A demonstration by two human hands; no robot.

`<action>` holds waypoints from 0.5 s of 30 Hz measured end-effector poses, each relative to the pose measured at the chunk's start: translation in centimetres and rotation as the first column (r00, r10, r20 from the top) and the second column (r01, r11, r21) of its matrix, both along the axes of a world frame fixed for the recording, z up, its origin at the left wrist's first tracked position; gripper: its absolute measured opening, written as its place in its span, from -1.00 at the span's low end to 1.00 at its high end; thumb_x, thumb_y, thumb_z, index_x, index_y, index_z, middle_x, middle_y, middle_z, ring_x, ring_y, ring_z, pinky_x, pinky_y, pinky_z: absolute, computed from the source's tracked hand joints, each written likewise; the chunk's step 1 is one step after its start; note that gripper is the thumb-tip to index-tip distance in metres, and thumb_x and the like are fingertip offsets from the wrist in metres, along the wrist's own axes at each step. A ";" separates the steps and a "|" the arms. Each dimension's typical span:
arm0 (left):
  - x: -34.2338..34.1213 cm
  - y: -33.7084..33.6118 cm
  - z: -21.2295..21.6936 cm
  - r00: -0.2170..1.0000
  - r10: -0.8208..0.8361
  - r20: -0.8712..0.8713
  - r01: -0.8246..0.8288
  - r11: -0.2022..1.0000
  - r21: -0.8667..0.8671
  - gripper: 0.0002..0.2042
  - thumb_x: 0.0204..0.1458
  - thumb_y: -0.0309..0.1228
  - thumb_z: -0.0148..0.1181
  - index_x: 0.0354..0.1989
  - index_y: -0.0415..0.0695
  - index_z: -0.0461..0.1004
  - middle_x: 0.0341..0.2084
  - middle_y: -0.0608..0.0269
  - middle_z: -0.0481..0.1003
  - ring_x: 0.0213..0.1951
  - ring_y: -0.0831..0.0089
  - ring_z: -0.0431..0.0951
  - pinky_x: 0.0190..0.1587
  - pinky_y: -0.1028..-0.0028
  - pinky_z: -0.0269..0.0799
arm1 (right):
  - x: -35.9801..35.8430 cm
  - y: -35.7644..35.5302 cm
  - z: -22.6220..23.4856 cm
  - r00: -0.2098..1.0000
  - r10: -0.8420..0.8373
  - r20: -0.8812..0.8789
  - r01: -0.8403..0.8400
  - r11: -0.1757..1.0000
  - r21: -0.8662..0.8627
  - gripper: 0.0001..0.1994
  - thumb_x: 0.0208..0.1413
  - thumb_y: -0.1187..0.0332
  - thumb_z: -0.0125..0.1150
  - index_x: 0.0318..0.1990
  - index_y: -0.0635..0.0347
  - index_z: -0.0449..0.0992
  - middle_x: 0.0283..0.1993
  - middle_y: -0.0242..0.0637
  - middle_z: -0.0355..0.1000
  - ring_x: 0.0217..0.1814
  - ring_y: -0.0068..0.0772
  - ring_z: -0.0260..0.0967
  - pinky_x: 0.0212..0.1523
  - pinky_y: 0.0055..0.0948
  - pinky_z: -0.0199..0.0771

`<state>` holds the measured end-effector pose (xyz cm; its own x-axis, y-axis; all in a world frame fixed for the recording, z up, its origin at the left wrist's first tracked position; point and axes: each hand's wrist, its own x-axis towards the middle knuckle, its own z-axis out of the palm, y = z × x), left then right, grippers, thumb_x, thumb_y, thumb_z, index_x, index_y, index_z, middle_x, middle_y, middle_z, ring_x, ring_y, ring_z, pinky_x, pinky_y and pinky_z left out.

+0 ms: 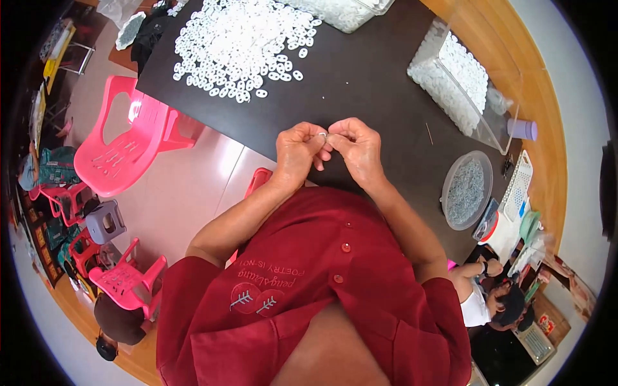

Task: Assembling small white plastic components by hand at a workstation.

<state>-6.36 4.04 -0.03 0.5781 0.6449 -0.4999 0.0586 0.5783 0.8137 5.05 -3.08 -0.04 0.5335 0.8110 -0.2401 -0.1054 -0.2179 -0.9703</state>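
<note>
My left hand [296,154] and my right hand [358,151] meet fingertip to fingertip over the near edge of the dark table [360,71]. Between their pinched thumbs and forefingers is a small white piece [323,134], mostly covered by the fingertips. Whether some smaller part is held with it, I cannot tell. Beyond my hands, toward the far left, a big heap of white oval pieces with holes [238,45] is spread on the table. To the right stands a round clear bowl [450,170] of small grey metallic bits.
A clear bin [430,80] of white pieces stands at the far right, with another clear tub [351,20] at the back. A thin stick [429,133] lies nearby. A purple cup [523,129] is at the right. Pink chairs [122,145] and other people [473,293] are around.
</note>
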 end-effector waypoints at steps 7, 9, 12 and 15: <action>-1.2 2.7 -0.6 0.990 0.139 0.000 -0.138 0.981 -0.134 -0.91 0.07 -0.53 0.04 -0.35 -0.32 0.40 -0.53 0.06 0.50 -0.58 0.45 0.49 -0.63 0.56 0.40 | 0.8 3.4 0.6 0.990 0.112 0.090 -0.103 0.990 -0.100 -0.89 -0.02 0.50 0.12 -0.33 0.33 0.49 -0.51 -0.38 0.44 -0.51 -0.69 0.30 -0.51 -0.64 0.28; -1.5 3.6 -0.2 0.985 0.173 0.000 -0.171 0.977 -0.125 -0.91 0.07 -0.55 0.03 -0.35 -0.33 0.40 -0.54 0.06 0.50 -0.60 0.45 0.49 -0.65 0.56 0.39 | 2.1 4.6 -1.2 0.942 0.132 0.309 -0.094 0.986 -0.136 -0.87 -0.06 0.48 0.14 -0.33 0.32 0.50 -0.47 -0.32 0.46 -0.50 -0.60 0.34 -0.48 -0.60 0.32; -2.2 4.5 0.0 0.975 0.222 0.007 -0.219 0.967 -0.131 -0.91 0.06 -0.55 0.04 -0.35 -0.34 0.41 -0.54 0.04 0.50 -0.61 0.44 0.49 -0.66 0.57 0.38 | 2.6 7.4 -3.1 0.705 0.054 0.707 -0.084 0.996 0.007 -0.87 -0.06 0.46 0.15 -0.33 0.28 0.51 -0.41 -0.23 0.47 -0.45 -0.42 0.41 -0.42 -0.53 0.36; -2.9 4.9 0.2 0.966 0.260 -0.001 -0.259 0.960 -0.108 -0.91 0.06 -0.54 0.04 -0.35 -0.33 0.41 -0.55 0.05 0.50 -0.61 0.45 0.49 -0.66 0.58 0.38 | 1.8 10.2 -3.7 0.554 0.101 0.826 -0.082 0.994 -0.067 -0.88 -0.11 0.44 0.19 -0.37 0.21 0.50 -0.40 -0.18 0.42 -0.34 -0.18 0.38 -0.31 -0.32 0.36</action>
<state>-9.25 8.97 0.20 0.4047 0.7174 -0.5670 -0.1150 0.6551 0.7468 6.89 7.13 -3.71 0.4281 0.8678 0.2522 0.7633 -0.1978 -0.6151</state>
